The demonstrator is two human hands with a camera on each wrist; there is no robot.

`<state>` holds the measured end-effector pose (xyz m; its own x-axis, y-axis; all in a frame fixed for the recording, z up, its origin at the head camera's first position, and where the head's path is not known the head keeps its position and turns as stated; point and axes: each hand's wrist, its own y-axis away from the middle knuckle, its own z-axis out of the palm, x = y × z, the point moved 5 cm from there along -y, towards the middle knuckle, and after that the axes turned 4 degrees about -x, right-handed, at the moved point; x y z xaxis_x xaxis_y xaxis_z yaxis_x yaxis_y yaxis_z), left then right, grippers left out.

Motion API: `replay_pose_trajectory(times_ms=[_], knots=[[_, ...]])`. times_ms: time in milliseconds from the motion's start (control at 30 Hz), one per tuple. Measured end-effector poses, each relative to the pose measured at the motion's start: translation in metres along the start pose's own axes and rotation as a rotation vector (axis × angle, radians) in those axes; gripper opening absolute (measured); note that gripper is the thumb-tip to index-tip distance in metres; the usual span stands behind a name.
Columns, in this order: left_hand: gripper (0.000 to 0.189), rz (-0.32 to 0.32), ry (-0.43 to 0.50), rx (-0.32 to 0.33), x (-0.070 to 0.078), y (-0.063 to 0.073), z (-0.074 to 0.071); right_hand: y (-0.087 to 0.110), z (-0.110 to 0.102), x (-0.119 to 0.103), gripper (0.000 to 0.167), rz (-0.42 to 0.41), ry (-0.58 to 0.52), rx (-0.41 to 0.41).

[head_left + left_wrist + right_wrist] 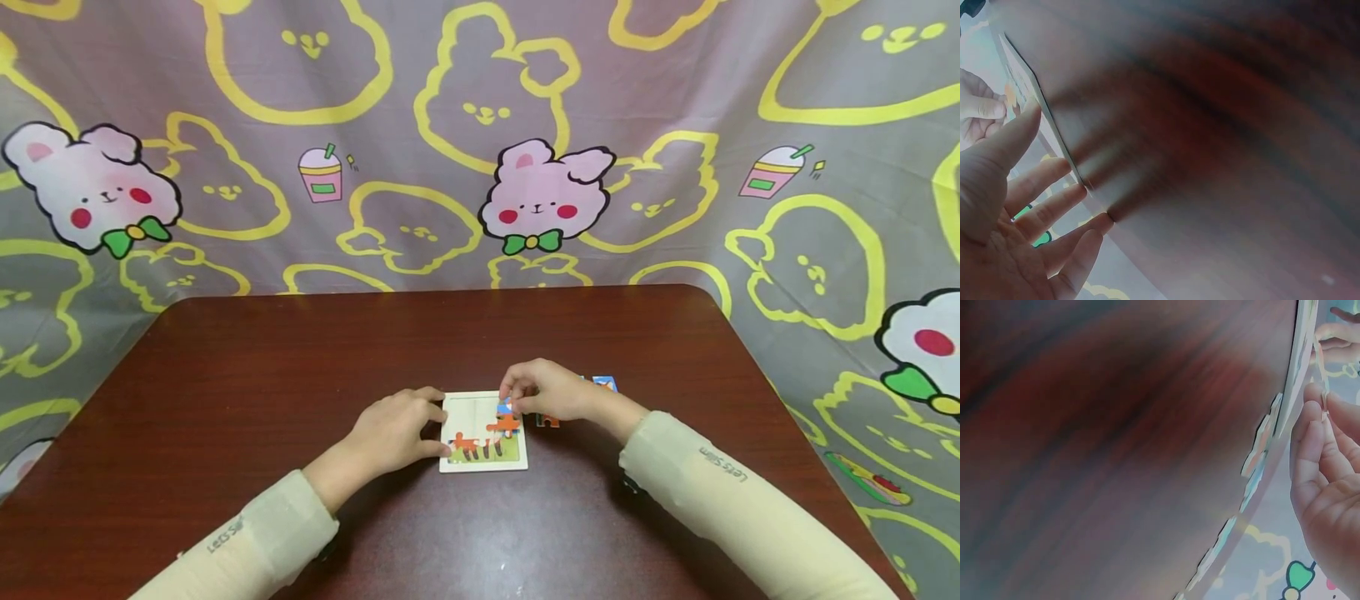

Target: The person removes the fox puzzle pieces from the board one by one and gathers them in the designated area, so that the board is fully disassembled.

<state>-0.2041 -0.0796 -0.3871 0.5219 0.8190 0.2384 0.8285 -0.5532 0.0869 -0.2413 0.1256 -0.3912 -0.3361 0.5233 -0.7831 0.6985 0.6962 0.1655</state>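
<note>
A square pale puzzle board [470, 408] lies on the table with picture pieces [480, 448] filling its lower part and right side, in orange, green and brown. My left hand [397, 427] rests at the board's left edge. Its fingers are extended and spread, and in the left wrist view the fingertips [1079, 190] touch along the board's edge. Over the upper right of the board, my right hand [553, 390] pinches a puzzle piece [505, 407] between thumb and fingers. Seen edge-on in the right wrist view, that thin piece [1322, 369] stands up from the fingertips.
Several loose puzzle pieces [548, 421] lie right of the board, partly hidden by the right hand and forearm; a blue one [604, 382] shows behind the wrist. The dark brown table [337, 350] ends at a patterned curtain [420, 167] at the back and sides.
</note>
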Motion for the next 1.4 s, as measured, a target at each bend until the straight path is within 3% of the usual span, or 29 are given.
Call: replay_pose_trajectory(times_ms=[667, 1400], knots=[[0.04, -0.001, -0.007, 0.003, 0.0, -0.001, 0.0, 0.026, -0.023, 0.025, 0.013, -0.014, 0.037, 0.073], [0.041, 0.014, -0.008, 0.005, 0.0, 0.0, 0.001, 0.062, -0.043, 0.049, 0.014, 0.038, 0.014, 0.101]])
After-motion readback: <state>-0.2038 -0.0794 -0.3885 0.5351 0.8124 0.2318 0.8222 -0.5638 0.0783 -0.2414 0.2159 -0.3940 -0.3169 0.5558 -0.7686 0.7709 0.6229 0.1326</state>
